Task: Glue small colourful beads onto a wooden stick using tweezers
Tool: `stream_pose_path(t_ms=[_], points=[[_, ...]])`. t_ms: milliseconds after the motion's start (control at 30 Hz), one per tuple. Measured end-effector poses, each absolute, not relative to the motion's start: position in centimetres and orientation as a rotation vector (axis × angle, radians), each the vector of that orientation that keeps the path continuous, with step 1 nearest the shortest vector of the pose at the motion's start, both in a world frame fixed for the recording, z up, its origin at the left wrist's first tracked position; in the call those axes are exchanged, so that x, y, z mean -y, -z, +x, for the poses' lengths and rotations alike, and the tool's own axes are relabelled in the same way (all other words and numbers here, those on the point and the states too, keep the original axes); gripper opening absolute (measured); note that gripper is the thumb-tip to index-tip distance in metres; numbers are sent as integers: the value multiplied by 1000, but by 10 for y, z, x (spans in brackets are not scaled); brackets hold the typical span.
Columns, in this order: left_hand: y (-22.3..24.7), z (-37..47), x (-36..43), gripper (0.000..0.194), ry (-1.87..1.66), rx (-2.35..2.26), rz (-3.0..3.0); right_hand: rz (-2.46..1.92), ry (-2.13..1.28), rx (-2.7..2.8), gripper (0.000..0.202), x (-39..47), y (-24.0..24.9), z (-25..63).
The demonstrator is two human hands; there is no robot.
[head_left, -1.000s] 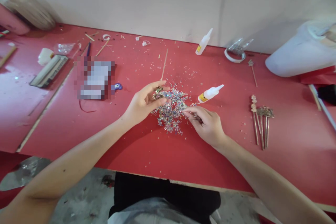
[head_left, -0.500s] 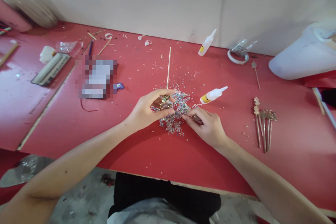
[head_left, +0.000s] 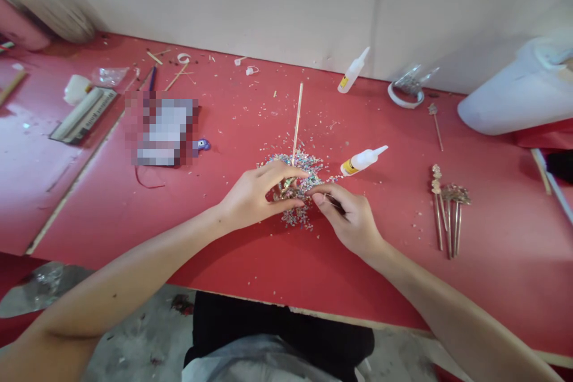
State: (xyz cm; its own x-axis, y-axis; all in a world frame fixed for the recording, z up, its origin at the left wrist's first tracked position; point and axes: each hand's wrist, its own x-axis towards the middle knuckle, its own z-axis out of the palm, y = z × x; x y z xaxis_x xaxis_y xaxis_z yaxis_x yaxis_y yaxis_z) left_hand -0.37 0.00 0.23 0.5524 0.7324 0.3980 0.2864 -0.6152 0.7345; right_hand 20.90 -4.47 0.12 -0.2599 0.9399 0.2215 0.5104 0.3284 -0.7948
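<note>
My left hand curves around the ornate gold head of a hairpin-like stick, whose thin shaft points away from me. Under both hands lies a spread of small glittery gems on the red table. Thumb and forefinger of my right hand are pinched close to the ornament, and a thin tool, partly hidden by the fingers, is in the grip. A white glue bottle with a yellow label lies just beyond my right hand.
Several finished-looking hairpins lie at the right. A second bottle stands near the wall, beside a white tape ring. A large white roll is at the far right. Leftward are a blurred flat item and a knife box.
The stick's shaft has tilted and shifted slightly right. My left hand has moved a little toward the right and nearer me; my right hand's fingertips have turned slightly.
</note>
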Motion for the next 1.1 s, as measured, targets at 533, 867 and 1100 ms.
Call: stream_pose_path(t_ms=[533, 867, 1100], points=[[-7, -3, 1, 33, -836, -686, 1846, -1294, -855, 1815, 14, 49, -1, 205], [-8, -4, -3, 26, -607, -698, 1597, -1158, -929, 2013, 12, 47, 1, 211], [-6, -5, -6, 26, -763, -843, 1448, -1265, -890, 1904, 16, 48, 8, 212]])
